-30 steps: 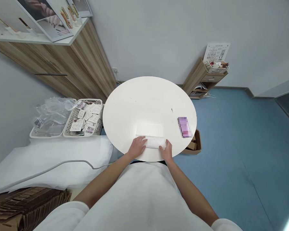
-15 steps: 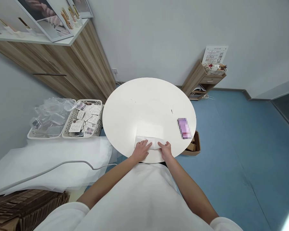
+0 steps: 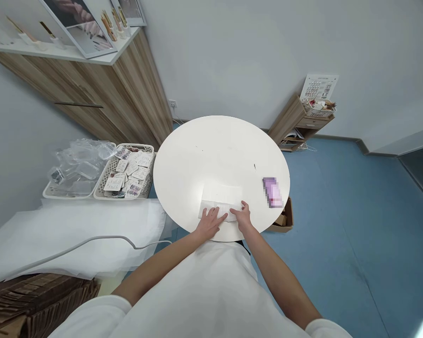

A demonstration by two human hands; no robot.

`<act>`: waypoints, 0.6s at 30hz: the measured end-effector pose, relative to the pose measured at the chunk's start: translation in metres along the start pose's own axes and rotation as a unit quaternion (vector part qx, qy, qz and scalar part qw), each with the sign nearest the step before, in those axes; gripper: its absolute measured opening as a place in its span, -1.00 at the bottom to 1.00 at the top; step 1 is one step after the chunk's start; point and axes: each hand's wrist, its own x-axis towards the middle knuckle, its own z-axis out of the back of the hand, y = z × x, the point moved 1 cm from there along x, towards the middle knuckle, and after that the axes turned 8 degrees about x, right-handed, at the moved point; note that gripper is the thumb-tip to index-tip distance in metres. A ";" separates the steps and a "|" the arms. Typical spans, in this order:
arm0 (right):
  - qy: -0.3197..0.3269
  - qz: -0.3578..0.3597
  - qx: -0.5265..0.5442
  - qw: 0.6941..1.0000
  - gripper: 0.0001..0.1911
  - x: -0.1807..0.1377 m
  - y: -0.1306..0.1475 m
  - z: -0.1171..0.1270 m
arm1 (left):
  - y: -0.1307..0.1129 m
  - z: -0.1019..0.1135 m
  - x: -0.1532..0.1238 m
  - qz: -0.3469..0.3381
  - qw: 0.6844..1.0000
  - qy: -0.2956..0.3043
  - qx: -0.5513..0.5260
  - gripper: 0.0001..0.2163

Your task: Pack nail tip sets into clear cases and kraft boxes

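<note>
A thin white foam sheet [image 3: 221, 192] lies on the round white table [image 3: 211, 145], its near part folded over into a flat band [image 3: 216, 206]. My left hand [image 3: 209, 224] rests on this band with fingers spread, its thumb pointing right. At the band's right end is my right hand [image 3: 243, 217], its thumb on top and its forefinger along the edge. It appears to grip that end, though its other fingers are partly hidden. Whether anything lies inside the fold cannot be seen.
A pixelated purple item [image 3: 273, 192] lies on the table's right side. Baskets of printed cards [image 3: 130, 171] and clear plastic packaging [image 3: 79, 166] stand left, behind stacked white sheets [image 3: 91, 218]. An open cardboard box [image 3: 284, 220] sits on the floor at right.
My right forefinger has moved slightly up along the band's edge. The left fingers have spread a little on the folded part. The whole view has shifted slightly.
</note>
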 end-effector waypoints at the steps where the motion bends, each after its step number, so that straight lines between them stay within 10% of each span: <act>1: -0.013 -0.007 0.013 1.000 -0.12 -0.001 -0.002 0.001 | 0.000 0.000 0.000 0.000 1.000 0.002 -0.004 -0.34; 9: 0.101 0.012 0.044 0.994 -0.58 0.006 -0.004 0.003 | 0.002 0.000 0.004 0.001 0.999 0.020 -0.028 -0.32; 18: 0.087 0.037 0.003 0.996 -0.77 0.012 0.007 -0.004 | 0.001 -0.004 0.005 0.004 0.999 0.017 -0.033 -0.28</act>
